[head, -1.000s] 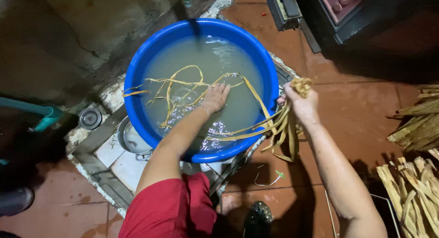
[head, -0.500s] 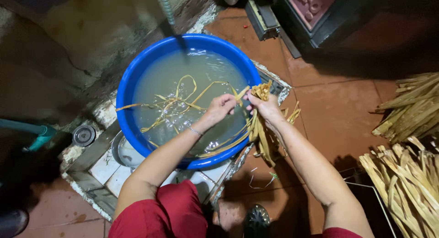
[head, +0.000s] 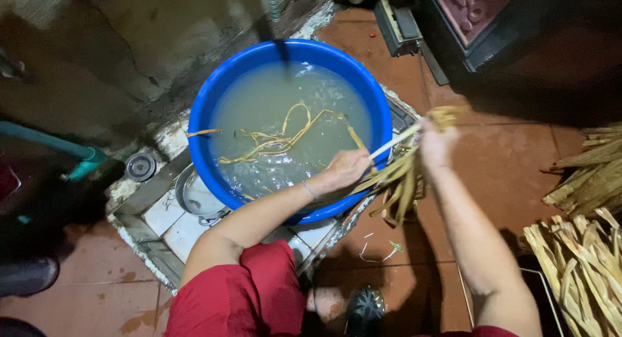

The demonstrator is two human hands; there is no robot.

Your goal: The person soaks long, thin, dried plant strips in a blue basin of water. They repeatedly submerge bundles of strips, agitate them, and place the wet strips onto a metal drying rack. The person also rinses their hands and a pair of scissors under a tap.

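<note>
A round blue basin point(head: 214, 104) holds cloudy water with several long yellow-tan plant strips point(head: 278, 139) floating in it. My left hand point(head: 346, 168) is over the basin's near right side, pinching one wet strip point(head: 392, 143) that stretches up and right. My right hand point(head: 435, 143) is just outside the basin's right rim, shut on a bunch of wet strips point(head: 398, 181) that hangs down over the tiled floor.
Piles of dry tan strips point(head: 583, 246) lie at the right edge. A metal pot point(head: 194, 194) and a small round drain cover point(head: 140, 166) sit by the basin's left. A teal pipe point(head: 58, 146) runs along the left wall. A dark stand point(head: 466, 26) is at top right.
My right hand has moved right, away from the basin, carrying the bunch. My left hand has drawn one strip out of the water toward the bunch.
</note>
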